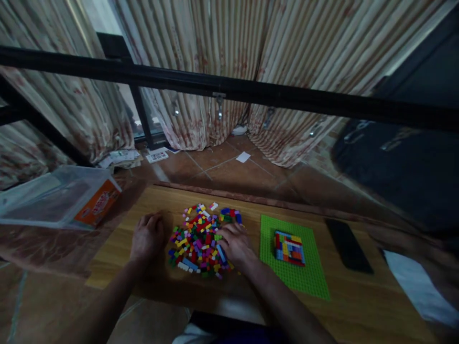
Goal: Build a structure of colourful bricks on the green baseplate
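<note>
A loose heap of small toy building bricks in many colours lies spread on the wooden table. My right hand reaches over the heap's right side, its thumb and finger pinched at a light green brick. To the left of the heap, my left hand rests on the tabletop with its fingers curled in; nothing shows in it. Right of my right hand lies a green baseplate, bearing a flat, multicoloured block of joined bricks.
A dark phone-like slab and a white sheet lie at the right of the table. A clear plastic bin with an orange label stands left. A black rail crosses before striped curtains.
</note>
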`<state>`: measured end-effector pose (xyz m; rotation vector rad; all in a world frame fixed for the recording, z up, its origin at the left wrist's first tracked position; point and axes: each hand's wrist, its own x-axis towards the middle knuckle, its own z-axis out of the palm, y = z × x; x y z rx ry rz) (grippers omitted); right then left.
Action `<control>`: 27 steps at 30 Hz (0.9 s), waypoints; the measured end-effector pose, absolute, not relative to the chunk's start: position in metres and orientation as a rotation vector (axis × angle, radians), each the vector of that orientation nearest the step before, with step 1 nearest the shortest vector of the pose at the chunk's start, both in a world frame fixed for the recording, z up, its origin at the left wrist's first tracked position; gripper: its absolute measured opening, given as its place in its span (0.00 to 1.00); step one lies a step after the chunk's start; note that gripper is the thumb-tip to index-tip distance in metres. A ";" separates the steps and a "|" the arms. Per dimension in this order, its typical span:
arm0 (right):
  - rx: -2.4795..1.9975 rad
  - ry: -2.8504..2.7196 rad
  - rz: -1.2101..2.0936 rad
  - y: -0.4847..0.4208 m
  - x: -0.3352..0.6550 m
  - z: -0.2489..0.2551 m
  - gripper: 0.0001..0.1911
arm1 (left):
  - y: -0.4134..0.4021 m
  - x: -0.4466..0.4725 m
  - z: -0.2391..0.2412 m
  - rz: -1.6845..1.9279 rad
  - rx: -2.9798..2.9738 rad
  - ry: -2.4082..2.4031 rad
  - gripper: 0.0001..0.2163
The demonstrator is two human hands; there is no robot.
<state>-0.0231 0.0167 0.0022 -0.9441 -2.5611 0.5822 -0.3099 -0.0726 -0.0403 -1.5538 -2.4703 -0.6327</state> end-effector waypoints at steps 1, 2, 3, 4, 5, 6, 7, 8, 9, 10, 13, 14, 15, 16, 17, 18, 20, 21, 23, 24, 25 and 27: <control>-0.967 -2.507 0.602 0.012 -0.017 0.005 0.08 | -0.073 -0.310 -0.040 -0.618 -1.552 -2.476 0.17; -0.992 -2.448 0.626 0.008 -0.009 0.007 0.08 | -0.072 -0.311 -0.039 -0.602 -1.558 -2.481 0.17; -1.021 -2.382 0.647 0.002 0.000 0.008 0.08 | -0.072 -0.311 -0.038 -0.589 -1.559 -2.484 0.17; -1.037 -2.318 0.674 -0.003 0.012 0.009 0.09 | -0.072 -0.310 -0.037 -0.578 -1.557 -2.489 0.17; -1.051 -2.260 0.687 -0.009 0.025 0.008 0.10 | -0.072 -0.310 -0.035 -0.567 -1.553 -2.496 0.18; -1.077 -2.196 0.674 -0.015 0.039 0.006 0.12 | -0.072 -0.309 -0.034 -0.556 -1.547 -2.505 0.17; -1.129 -2.132 0.648 -0.020 0.054 0.003 0.13 | -0.071 -0.309 -0.032 -0.543 -1.540 -2.517 0.17; -1.188 -2.083 0.621 -0.025 0.070 -0.001 0.14 | -0.071 -0.308 -0.031 -0.530 -1.535 -2.531 0.17; -1.252 -2.030 0.592 -0.030 0.086 -0.005 0.14 | -0.070 -0.307 -0.029 -0.517 -1.529 -2.546 0.17; -1.304 -1.982 0.558 -0.034 0.102 -0.010 0.14 | -0.070 -0.306 -0.028 -0.502 -1.519 -2.561 0.18; -1.461 -1.858 0.518 -0.045 0.146 -0.023 0.15 | -0.069 -0.304 -0.024 -0.437 -1.491 -2.603 0.18; -1.509 -1.820 0.513 -0.047 0.158 -0.027 0.15 | -0.068 -0.303 -0.023 -0.410 -1.486 -2.616 0.18; -1.558 -1.785 0.514 -0.049 0.169 -0.030 0.16 | -0.068 -0.302 -0.021 -0.384 -1.484 -2.629 0.19; -1.598 -1.753 0.510 -0.050 0.178 -0.033 0.17 | -0.068 -0.301 -0.020 -0.364 -1.481 -2.640 0.19; -1.629 -1.725 0.504 -0.051 0.184 -0.034 0.18 | -0.068 -0.300 -0.018 -0.349 -1.478 -2.650 0.20; -1.652 -1.703 0.496 -0.051 0.189 -0.035 0.19 | -0.068 -0.300 -0.017 -0.338 -1.473 -2.660 0.20; -1.670 -1.676 0.481 -0.049 0.192 -0.035 0.20 | -0.068 -0.298 -0.015 -0.319 -1.460 -2.680 0.21; -1.671 -1.666 0.475 -0.047 0.192 -0.034 0.19 | -0.067 -0.298 -0.014 -0.310 -1.452 -2.692 0.21; -1.659 -1.648 0.468 -0.043 0.188 -0.031 0.19 | -0.067 -0.298 -0.014 -0.297 -1.442 -2.713 0.22; -1.649 -1.642 0.468 -0.040 0.186 -0.029 0.19 | -0.066 -0.299 -0.015 -0.292 -1.438 -2.718 0.22; -1.635 -1.639 0.469 -0.037 0.184 -0.027 0.18 | -0.066 -0.299 -0.015 -0.286 -1.436 -2.721 0.23; -1.603 -1.648 0.470 -0.031 0.182 -0.023 0.17 | -0.066 -0.301 -0.017 -0.272 -1.437 -2.726 0.23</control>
